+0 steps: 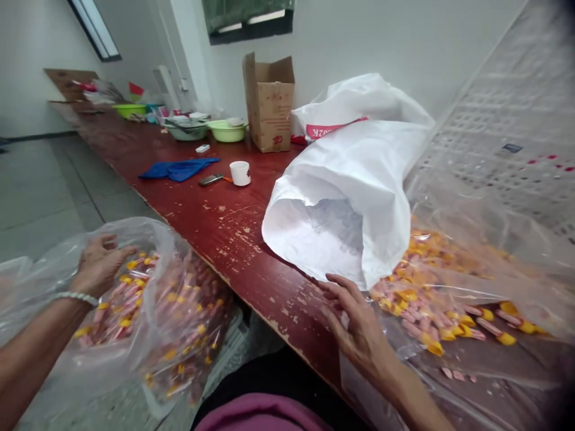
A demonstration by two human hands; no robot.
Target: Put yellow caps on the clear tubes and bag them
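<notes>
My left hand (99, 260), a pale bead bracelet at its wrist, is over the mouth of a clear plastic bag (164, 251) with its fingers apart and nothing visible in them. Inside that bag lie many small pink pieces with yellow ends (130, 293); I cannot tell whether the hand touches them. At the table's front edge my right hand (353, 320) has its fingers spread and holds nothing. It is just below the open mouth of a white sack (381, 173) lying on its side. To its right, more pink-and-yellow pieces (424, 299) are spread on and under clear plastic sheeting.
A worn red table (229, 233) runs far to the left. On it are a white mug (240, 173), a blue cloth (179, 169), an open cardboard box (272, 108) and green basins (227, 130). A white perforated crate (507, 131) stands tilted at the right.
</notes>
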